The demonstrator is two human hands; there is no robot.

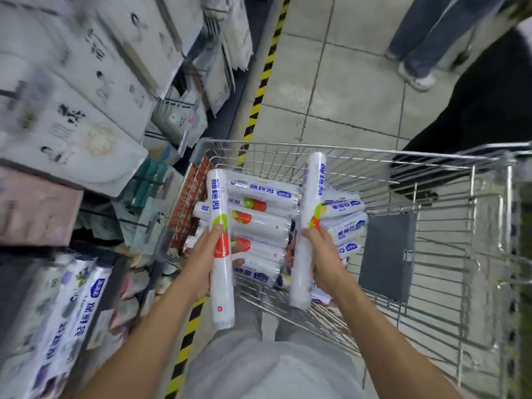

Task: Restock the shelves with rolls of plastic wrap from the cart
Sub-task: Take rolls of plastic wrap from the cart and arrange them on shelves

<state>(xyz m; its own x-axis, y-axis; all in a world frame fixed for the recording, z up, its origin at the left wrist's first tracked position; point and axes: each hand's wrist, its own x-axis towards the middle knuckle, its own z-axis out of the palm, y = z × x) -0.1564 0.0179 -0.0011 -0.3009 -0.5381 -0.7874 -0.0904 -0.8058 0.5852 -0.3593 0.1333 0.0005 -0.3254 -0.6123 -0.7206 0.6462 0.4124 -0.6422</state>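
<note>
Plastic wrap rolls (259,223) in cart (374,156) | left hand (201,263), right hand (322,254): fingers clamp one roll (220,197) each | tiled floor (345,82), shelves (14,283) left

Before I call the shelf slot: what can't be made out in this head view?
All head view.
Shelf packs, left: motion blur, labels and free slots unreadable.
Cart rolls: lower layers hidden by top ones, left roll and right roll; count unknown.
Bystander: cut off by top edge.
Dark shape, right: cut off by edge, unidentifiable.
</note>
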